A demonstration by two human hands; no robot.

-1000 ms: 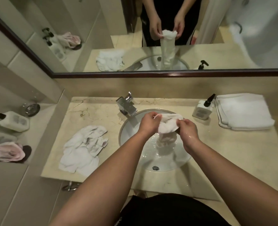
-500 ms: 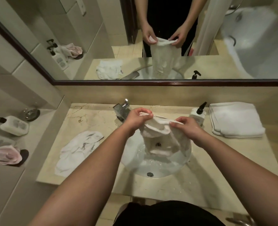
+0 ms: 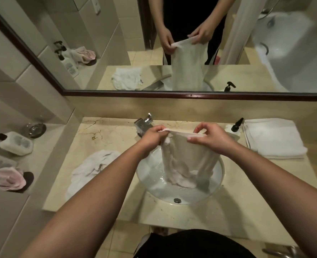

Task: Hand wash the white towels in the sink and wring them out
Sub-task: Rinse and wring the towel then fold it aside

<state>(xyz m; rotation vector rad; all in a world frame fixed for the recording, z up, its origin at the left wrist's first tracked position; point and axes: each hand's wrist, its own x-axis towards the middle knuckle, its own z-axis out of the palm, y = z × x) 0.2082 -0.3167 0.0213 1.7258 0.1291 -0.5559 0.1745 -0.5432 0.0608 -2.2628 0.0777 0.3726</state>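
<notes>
A wet white towel [image 3: 187,157] hangs spread out above the round white sink [image 3: 220,175], its lower end bunched in the basin. My left hand [image 3: 153,137] pinches its top left corner and my right hand [image 3: 208,135] pinches the top edge further right. A second, crumpled white towel [image 3: 90,168] lies on the counter left of the sink. Folded white towels [image 3: 273,137] are stacked at the back right.
A chrome faucet [image 3: 144,123] stands behind the sink. A soap pump bottle [image 3: 235,127] sits between sink and folded towels. On the left ledge are a white bottle [image 3: 14,143], a glass dish [image 3: 35,128] and a pink cloth [image 3: 5,180]. A mirror [image 3: 172,43] spans the wall.
The towel was bunched between both hands over the basin; my hands have moved apart and up, opening it into a hanging sheet. The camera has tilted up slightly.
</notes>
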